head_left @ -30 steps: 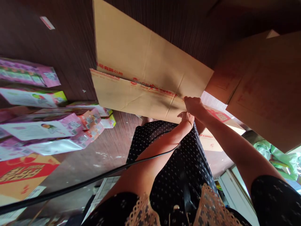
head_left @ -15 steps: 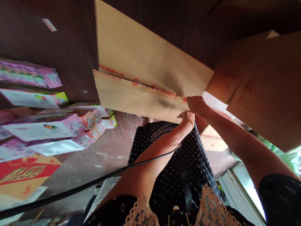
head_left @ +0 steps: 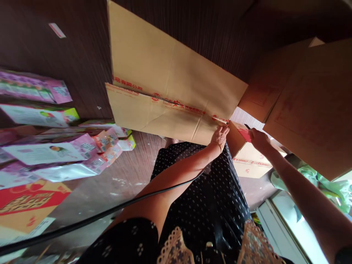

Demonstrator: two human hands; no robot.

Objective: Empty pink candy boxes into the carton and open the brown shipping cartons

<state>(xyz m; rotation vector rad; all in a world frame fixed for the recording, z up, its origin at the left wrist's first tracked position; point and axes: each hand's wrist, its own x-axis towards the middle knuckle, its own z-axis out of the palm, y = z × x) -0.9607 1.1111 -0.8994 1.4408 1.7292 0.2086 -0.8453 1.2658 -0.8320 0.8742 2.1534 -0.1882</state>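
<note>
A large brown carton (head_left: 170,66) with red printing lies before me, a narrow slit running between its top flaps. My left hand (head_left: 220,135) rests on the carton's near right corner, its fingers bent over the edge; nothing else shows in it. To the right, my right hand (head_left: 257,139) is closed round a small dark object (head_left: 247,127), of which only a tip sticks out. That hand is apart from the carton, over a red and brown box. A thin pale strip (head_left: 219,120) stands out near the slit's right end.
Pink, white and green packages (head_left: 49,150) are piled at the left, above a red and orange box (head_left: 33,201). Big brown cartons (head_left: 313,102) stand at the right. A black cable (head_left: 110,212) crosses my left forearm. Green plastic bags (head_left: 332,187) lie at the lower right.
My right hand has moved right, away from the carton's corner, and the dark tip now shows. My left hand has shifted slightly up onto the corner. The pale strip has come into view.
</note>
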